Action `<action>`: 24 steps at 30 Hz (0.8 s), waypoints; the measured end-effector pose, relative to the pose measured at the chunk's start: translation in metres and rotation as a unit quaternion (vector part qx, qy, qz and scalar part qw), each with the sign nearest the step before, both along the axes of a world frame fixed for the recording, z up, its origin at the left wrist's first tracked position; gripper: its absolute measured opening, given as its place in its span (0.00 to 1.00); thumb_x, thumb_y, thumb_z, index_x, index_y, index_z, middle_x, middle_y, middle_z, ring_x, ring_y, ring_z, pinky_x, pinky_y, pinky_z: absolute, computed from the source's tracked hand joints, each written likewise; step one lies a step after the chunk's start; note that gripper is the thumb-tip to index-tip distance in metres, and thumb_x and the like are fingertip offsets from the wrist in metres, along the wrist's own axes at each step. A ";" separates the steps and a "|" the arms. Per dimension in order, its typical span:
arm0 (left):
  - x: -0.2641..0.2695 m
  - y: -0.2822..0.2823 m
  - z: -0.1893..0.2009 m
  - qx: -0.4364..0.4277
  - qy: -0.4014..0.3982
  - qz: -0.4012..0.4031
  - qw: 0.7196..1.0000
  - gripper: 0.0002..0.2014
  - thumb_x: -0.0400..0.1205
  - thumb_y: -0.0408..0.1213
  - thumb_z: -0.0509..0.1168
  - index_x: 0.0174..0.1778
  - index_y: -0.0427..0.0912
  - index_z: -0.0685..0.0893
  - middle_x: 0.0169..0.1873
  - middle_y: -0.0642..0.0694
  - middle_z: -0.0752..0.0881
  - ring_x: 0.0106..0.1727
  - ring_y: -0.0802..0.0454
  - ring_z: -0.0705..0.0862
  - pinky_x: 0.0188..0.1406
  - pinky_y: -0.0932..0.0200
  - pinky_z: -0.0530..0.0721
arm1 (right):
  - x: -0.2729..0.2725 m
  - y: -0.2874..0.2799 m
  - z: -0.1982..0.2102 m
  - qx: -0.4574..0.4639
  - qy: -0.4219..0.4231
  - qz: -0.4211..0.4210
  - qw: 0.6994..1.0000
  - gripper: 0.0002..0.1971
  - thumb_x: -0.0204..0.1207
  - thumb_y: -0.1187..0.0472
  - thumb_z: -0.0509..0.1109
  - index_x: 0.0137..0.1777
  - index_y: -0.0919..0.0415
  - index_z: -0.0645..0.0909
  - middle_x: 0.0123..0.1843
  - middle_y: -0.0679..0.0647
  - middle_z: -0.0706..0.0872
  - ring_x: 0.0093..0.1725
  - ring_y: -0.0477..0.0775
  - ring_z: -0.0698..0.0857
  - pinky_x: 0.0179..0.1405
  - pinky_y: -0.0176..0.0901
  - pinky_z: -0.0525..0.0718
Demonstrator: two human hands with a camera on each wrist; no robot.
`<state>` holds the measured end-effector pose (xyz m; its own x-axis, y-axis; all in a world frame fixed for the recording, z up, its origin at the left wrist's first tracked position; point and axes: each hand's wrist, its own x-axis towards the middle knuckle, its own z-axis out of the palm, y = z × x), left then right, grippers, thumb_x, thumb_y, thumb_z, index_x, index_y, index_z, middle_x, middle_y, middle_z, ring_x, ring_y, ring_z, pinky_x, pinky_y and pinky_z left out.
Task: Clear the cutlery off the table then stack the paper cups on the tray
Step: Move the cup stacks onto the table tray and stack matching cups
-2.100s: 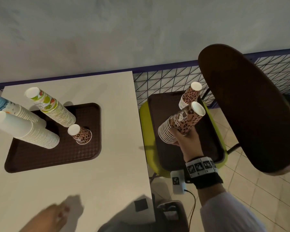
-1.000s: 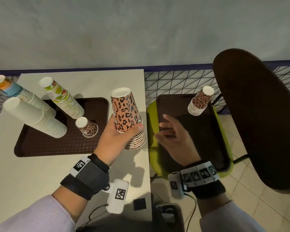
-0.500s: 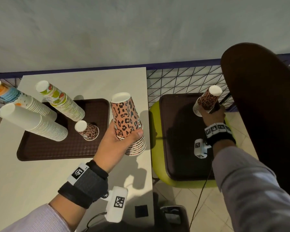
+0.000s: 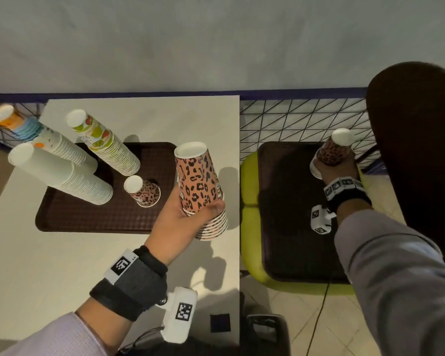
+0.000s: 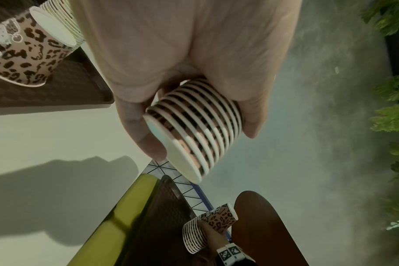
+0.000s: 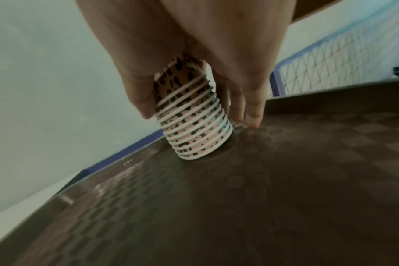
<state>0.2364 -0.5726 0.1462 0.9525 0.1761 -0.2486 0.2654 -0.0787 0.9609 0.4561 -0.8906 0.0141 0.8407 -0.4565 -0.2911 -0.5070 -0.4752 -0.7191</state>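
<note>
My left hand (image 4: 190,214) grips a stack of upside-down leopard-print paper cups (image 4: 198,181) near its rims, lifted over the table's right edge beside the brown tray (image 4: 75,217). In the left wrist view the thumb and fingers (image 5: 148,136) wrap this stack (image 5: 194,126). My right hand (image 4: 337,173) reaches to the far corner of a second brown tray (image 4: 288,214) on the chair and holds a shorter leopard-print stack (image 4: 332,152). The right wrist view shows that stack (image 6: 194,129) tilted, its lowest rim touching the tray (image 6: 285,180). No cutlery is in view.
The table tray carries a single leopard-print cup (image 4: 143,191), a white stack (image 4: 59,173), a fruit-print stack (image 4: 103,145) and an orange-and-blue-topped stack (image 4: 36,134). The yellow-green chair seat (image 4: 249,176) sits right of the table; a dark chair back (image 4: 421,150) rises beside my right arm.
The taller leopard stack passed from my right hand to my left. My right hand then reached out to the far stack on the chair tray and took hold of it.
</note>
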 end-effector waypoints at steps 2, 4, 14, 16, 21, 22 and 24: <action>-0.002 0.002 0.000 -0.006 0.002 0.004 1.000 0.27 0.77 0.37 0.78 0.72 0.49 0.78 0.61 0.54 0.91 0.64 0.58 0.89 0.63 0.66 0.84 | -0.006 0.004 0.003 -0.014 -0.004 0.006 1.000 0.45 0.70 0.48 0.83 0.84 0.52 0.64 0.77 0.58 0.79 0.76 0.66 0.79 0.72 0.52 0.75; -0.004 0.005 0.000 -0.013 0.004 0.004 1.000 0.30 0.77 0.38 0.79 0.74 0.48 0.77 0.63 0.54 0.91 0.65 0.57 0.89 0.64 0.66 0.85 | -0.013 0.008 0.003 -0.028 0.002 0.016 0.999 0.46 0.69 0.49 0.83 0.84 0.51 0.64 0.77 0.59 0.79 0.76 0.67 0.79 0.72 0.54 0.76; -0.028 0.035 0.004 -0.037 0.012 0.030 0.999 0.27 0.79 0.34 0.78 0.73 0.49 0.78 0.63 0.53 0.91 0.65 0.55 0.89 0.70 0.51 0.82 | -0.073 0.024 -0.003 -0.008 0.005 0.019 1.000 0.49 0.67 0.52 0.85 0.85 0.51 0.62 0.82 0.61 0.74 0.80 0.68 0.74 0.76 0.59 0.73; -0.036 0.045 0.004 -0.039 0.012 0.024 0.999 0.30 0.76 0.40 0.80 0.74 0.50 0.78 0.65 0.52 0.90 0.67 0.54 0.88 0.71 0.48 0.81 | -0.089 0.031 -0.006 0.023 -0.024 0.015 0.999 0.48 0.66 0.55 0.86 0.84 0.52 0.65 0.80 0.59 0.76 0.79 0.66 0.75 0.74 0.54 0.74; -0.061 0.077 0.007 -0.024 0.006 0.008 1.000 0.27 0.79 0.39 0.78 0.73 0.49 0.78 0.63 0.52 0.90 0.65 0.56 0.89 0.68 0.55 0.83 | -0.133 0.074 -0.005 0.141 -0.065 0.023 0.988 0.46 0.58 0.50 0.88 0.77 0.40 0.71 0.71 0.46 0.83 0.71 0.56 0.83 0.73 0.61 0.81; -0.065 0.083 0.008 -0.018 0.003 0.004 1.000 0.25 0.81 0.36 0.77 0.73 0.49 0.78 0.63 0.52 0.90 0.64 0.57 0.89 0.65 0.58 0.83 | -0.140 0.083 -0.011 0.167 -0.067 0.020 0.984 0.45 0.55 0.47 0.88 0.74 0.37 0.73 0.70 0.45 0.85 0.69 0.55 0.85 0.69 0.66 0.84; -0.073 0.098 0.007 -0.013 -0.005 -0.007 1.000 0.22 0.84 0.28 0.71 0.73 0.43 0.77 0.62 0.49 0.90 0.61 0.62 0.89 0.58 0.67 0.85 | -0.153 0.111 -0.013 0.218 -0.079 0.031 0.972 0.43 0.53 0.46 0.89 0.71 0.38 0.76 0.66 0.46 0.88 0.66 0.55 0.87 0.64 0.70 0.86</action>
<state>0.1629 -0.4743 0.1530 0.9572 0.1563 -0.2437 0.2551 -0.0567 0.9653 0.3027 -0.7799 0.0011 0.9131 -0.2656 -0.3095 -0.3530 -0.1348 -0.9259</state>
